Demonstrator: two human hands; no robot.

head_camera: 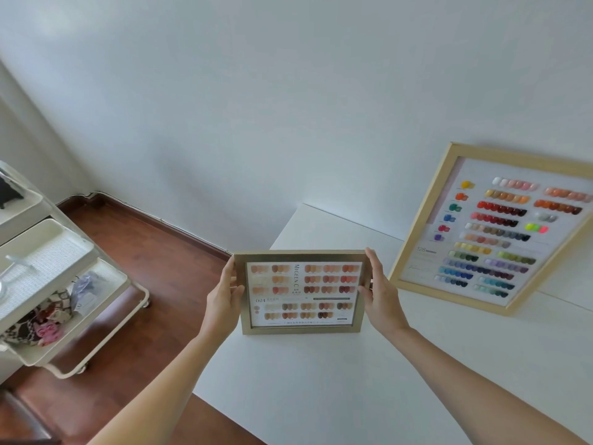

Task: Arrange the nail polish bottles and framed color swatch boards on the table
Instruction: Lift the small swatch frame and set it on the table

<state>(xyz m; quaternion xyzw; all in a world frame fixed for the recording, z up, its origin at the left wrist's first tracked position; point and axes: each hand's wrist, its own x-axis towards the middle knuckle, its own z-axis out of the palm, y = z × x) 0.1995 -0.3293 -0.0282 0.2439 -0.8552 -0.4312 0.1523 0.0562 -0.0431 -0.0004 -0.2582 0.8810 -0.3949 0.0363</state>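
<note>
A small gold-framed swatch board (301,292) with rows of nude, orange and brown nail tips stands upright near the left end of the white table (321,380), its lower edge at the tabletop. My left hand (223,300) grips its left side and my right hand (380,293) grips its right side. A large board in a light wooden frame (491,229), filled with many coloured tips, leans against the wall at the back right of the table. No nail polish bottles are in view.
A white rolling cart (64,284) with several tray shelves stands on the wooden floor to the left, holding patterned pouches and a bag. The white wall runs behind the table. The table's left edge lies just below my left hand.
</note>
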